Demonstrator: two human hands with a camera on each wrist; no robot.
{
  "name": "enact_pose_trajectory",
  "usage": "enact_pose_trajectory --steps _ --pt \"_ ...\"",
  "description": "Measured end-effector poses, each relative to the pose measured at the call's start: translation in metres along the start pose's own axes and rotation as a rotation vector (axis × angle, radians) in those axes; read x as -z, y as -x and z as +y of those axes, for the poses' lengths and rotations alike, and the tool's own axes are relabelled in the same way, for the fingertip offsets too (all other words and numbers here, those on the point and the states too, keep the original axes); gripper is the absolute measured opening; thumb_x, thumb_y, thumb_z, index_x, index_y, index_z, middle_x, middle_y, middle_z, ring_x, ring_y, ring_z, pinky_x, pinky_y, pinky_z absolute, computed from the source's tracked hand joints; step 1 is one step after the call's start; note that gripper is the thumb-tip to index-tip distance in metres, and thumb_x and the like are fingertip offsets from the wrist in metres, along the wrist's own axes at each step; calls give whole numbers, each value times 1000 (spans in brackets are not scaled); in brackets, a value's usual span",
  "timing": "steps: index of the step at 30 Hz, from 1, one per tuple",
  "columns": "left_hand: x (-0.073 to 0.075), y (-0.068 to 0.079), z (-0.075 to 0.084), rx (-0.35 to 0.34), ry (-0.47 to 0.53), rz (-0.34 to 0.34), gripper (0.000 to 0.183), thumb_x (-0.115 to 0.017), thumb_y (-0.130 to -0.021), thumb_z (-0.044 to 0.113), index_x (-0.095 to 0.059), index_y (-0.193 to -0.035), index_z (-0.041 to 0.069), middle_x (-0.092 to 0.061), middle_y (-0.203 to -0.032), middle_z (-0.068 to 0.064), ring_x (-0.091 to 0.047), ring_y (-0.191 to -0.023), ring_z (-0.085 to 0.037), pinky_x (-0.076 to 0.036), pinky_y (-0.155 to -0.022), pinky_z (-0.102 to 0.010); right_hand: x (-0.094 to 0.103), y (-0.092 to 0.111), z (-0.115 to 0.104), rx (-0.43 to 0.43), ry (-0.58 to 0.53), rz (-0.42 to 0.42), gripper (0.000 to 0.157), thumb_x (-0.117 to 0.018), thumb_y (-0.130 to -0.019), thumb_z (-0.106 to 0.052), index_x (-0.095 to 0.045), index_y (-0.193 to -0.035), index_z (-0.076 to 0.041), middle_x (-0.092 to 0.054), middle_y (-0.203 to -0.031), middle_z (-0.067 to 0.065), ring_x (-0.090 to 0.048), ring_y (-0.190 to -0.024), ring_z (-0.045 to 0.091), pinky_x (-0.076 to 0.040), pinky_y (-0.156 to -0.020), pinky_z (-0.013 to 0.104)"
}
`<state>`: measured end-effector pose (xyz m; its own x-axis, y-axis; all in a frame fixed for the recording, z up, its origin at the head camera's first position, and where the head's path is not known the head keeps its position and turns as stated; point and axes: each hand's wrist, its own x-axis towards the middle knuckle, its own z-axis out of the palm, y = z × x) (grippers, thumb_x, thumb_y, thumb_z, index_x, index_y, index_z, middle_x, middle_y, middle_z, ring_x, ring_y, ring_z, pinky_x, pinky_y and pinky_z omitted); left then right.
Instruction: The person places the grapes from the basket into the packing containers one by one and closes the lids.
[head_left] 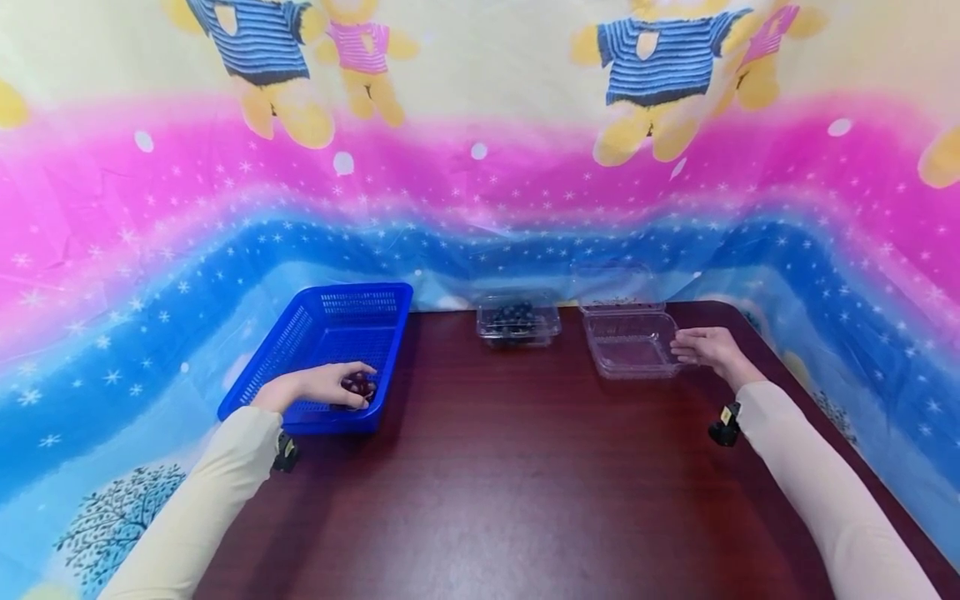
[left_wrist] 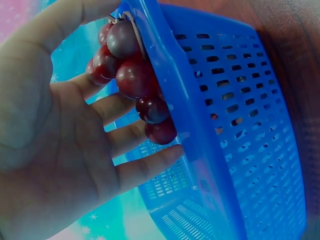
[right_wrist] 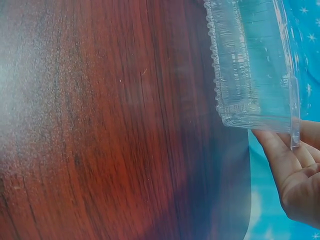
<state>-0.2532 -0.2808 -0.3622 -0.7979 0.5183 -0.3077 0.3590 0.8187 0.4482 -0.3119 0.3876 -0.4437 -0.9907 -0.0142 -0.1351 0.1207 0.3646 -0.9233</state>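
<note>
In the head view, my left hand is over the near right part of a blue plastic basket. It grips a small bunch of dark red grapes. The left wrist view shows these red grapes against the fingers, close to the basket's rim; the thumb tip is cut off at the top. On the right, my right hand pinches the side rim of an open clear plastic clamshell box. In the right wrist view, fingers lie under that box's edge.
A second clear clamshell box, holding dark grapes, stands between basket and open box at the table's back. The open box's lid leans back against the patterned cloth. Dark red-brown wooden table spreads in front.
</note>
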Motion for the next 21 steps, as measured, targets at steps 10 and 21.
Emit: enact_pose_trajectory --steps 10,21 --pt "2 -2 0 -10 44 -45 59 -66 -79 23 -43 -131 6 -50 -118 -14 -46 -102 -27 -43 -82 -38 2 2 1 10 -37 0 52 -47 -97 -18 -33 -134 16 -71 -95 0 -68 -91 15 -54 -73 24" --pt "2 -7 0 -15 49 -51 43 -68 -77 22 -50 -113 7 -52 -100 -7 -48 -87 -20 -45 -70 -30 4 9 -1 24 -41 15 56 -49 -96 -22 -33 -135 15 -70 -99 4 -67 -93 14 -54 -73 23"
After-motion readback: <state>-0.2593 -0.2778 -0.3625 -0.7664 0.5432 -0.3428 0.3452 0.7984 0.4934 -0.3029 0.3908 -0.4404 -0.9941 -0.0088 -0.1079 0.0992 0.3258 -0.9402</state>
